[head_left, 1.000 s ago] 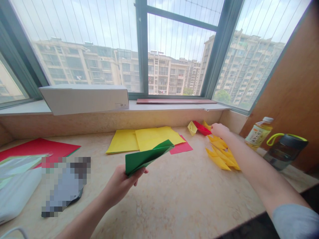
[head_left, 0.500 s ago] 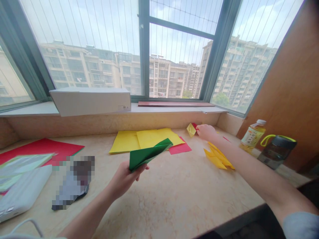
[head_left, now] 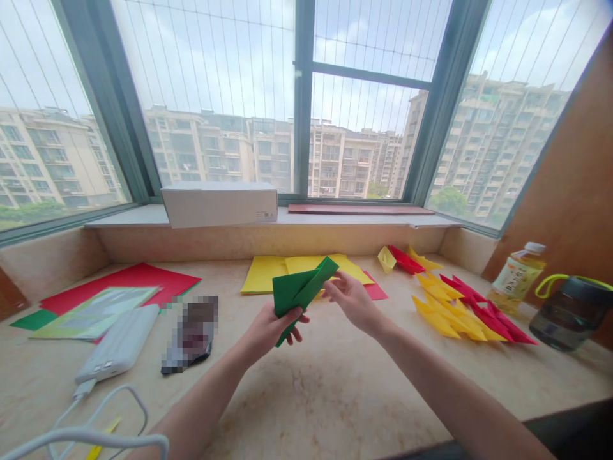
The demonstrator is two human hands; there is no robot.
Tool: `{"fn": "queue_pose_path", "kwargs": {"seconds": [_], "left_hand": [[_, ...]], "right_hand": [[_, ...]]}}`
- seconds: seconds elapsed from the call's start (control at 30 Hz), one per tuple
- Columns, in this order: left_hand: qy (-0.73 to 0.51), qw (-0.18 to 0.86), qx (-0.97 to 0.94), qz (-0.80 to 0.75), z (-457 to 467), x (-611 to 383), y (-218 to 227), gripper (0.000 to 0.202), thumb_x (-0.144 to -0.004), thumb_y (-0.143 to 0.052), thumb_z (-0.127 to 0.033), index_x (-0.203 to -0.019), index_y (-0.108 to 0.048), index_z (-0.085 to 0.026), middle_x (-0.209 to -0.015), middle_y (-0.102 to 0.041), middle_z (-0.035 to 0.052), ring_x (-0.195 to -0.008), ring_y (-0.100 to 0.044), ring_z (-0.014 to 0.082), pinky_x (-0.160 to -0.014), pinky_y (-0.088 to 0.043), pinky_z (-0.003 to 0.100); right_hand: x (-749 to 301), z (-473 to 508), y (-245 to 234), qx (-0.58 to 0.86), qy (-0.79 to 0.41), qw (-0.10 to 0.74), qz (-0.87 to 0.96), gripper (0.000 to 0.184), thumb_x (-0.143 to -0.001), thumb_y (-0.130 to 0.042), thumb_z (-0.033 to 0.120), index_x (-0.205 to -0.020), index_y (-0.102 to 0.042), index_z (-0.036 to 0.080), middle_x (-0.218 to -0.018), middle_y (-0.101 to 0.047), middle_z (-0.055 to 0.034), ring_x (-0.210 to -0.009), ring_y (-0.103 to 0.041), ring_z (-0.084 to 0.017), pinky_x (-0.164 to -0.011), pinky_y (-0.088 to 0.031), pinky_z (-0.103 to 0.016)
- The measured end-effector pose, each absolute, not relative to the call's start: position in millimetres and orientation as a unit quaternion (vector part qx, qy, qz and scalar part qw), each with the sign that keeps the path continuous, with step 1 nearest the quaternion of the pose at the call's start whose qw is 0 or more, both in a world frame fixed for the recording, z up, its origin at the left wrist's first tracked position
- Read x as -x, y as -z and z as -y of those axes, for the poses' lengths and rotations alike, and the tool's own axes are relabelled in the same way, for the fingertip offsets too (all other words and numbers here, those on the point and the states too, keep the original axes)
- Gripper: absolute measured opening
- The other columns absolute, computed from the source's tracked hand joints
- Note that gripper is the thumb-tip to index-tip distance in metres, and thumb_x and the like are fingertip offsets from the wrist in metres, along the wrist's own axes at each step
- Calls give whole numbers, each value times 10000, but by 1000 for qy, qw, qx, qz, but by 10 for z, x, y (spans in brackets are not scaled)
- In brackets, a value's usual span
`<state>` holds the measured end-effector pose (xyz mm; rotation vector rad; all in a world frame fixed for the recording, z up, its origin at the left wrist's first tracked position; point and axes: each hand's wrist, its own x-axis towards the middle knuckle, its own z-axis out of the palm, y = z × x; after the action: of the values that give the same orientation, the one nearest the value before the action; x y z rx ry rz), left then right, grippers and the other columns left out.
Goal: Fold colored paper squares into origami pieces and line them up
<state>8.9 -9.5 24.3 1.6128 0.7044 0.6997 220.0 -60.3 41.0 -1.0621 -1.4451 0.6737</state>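
Observation:
A folded green paper (head_left: 299, 291) is held up above the stone counter (head_left: 335, 396) in my left hand (head_left: 271, 329), which grips its lower end. My right hand (head_left: 352, 300) has come in beside it, its fingertips pinching the paper's upper right edge. Behind the hands lie flat yellow sheets (head_left: 268, 273) with a red sheet (head_left: 376, 291) under them. To the right, folded yellow and red paper pieces (head_left: 460, 306) lie in a row on the counter, and a few small folded pieces (head_left: 402, 259) sit near the wall.
Red and green sheets (head_left: 124, 284) and a white power bank (head_left: 119, 342) with its cable lie at the left. A white box (head_left: 218, 204) rests on the window sill. An oil bottle (head_left: 517, 276) and a dark water bottle (head_left: 562, 313) stand at the right.
My right hand left the small folded pieces at the far right and came back to the green paper. My left hand has raised the paper slightly. The camera has turned left.

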Motion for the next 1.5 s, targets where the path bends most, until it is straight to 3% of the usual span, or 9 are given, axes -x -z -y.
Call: {"fn": "queue_pose_path", "kwargs": {"seconds": [0.23,0.43,0.7,0.8,0.9,1.07,1.2,1.37,1.5], "left_hand": [[-253,574,-711,-317,138,-78,-238,480,-786,-659,-578,-924,-625,-120,-775,-727,85,-422,-530,99,-387,-332,205],[-243,513,-763,-310,150,-83,-223,629,-856,-490,-683,-798,-712,-97,-445,-431,-41,-419,-371,92,-441,-269,221],[-300,370,-830,-290,81,-105,-132,424,-938,-491,-467,-859,-743,-135,-559,-536,-7,-561,-505,147,-572,-398,256],[-340,252,-871,-251,37,-52,-147,282,-938,-498,-272,-1052,-738,-176,-877,-668,55,-816,-607,194,-763,-469,300],[-357,162,-886,-245,-22,24,-164,516,-881,-444,-74,-1343,-595,-245,-1136,-623,95,-996,-595,214,-892,-466,354],[-343,41,-898,-271,-76,55,-145,736,-779,-425,45,-1430,-506,-288,-1148,-540,101,-1066,-545,244,-948,-455,415],[-299,0,-917,-264,-9,20,-137,744,-807,-588,-119,-1510,-380,-243,-1231,-519,144,-1149,-504,315,-999,-415,497],[-256,90,-942,-199,106,14,-185,997,-798,-679,-562,-1571,-177,-181,-1445,-447,203,-1316,-423,370,-1097,-323,541],[-263,243,-908,-217,154,-17,-263,604,-980,-383,-537,-1437,-451,-148,-1380,-560,175,-1243,-530,313,-1037,-411,448]], "right_hand": [[-2225,535,-127,453,-227,703,498,559,-796,-759,434,-1239,-455,280,-934,-674,-5,-736,-685,-181,-684,-545,-321],[-2339,686,-63,459,-185,682,539,341,-860,-691,452,-1101,-547,259,-966,-654,-23,-751,-668,-170,-695,-533,-321],[-2309,760,-164,442,-235,700,510,445,-833,-726,437,-1173,-490,273,-831,-689,7,-695,-684,-188,-652,-529,-325],[-2321,781,-190,415,-296,681,525,440,-843,-701,447,-1210,-529,274,-988,-705,-41,-802,-694,-209,-705,-548,-350],[-2331,798,-207,365,-405,661,515,380,-887,-609,494,-1194,-572,272,-1154,-690,-71,-945,-693,-236,-840,-556,-414],[-2344,772,-166,372,-472,641,477,491,-897,-494,658,-1193,-553,270,-948,-727,-48,-843,-725,-242,-836,-562,-456],[-2374,706,-73,391,-434,654,480,397,-815,-737,452,-1121,-556,276,-899,-711,-4,-790,-700,-198,-795,-564,-386],[-2437,673,-44,413,-359,683,484,383,-827,-730,376,-1152,-554,275,-824,-669,15,-734,-628,-163,-714,-529,-311],[-2409,722,-84,404,-339,683,505,392,-841,-719,360,-1173,-521,294,-792,-641,31,-699,-590,-149,-688,-499,-288]]}}
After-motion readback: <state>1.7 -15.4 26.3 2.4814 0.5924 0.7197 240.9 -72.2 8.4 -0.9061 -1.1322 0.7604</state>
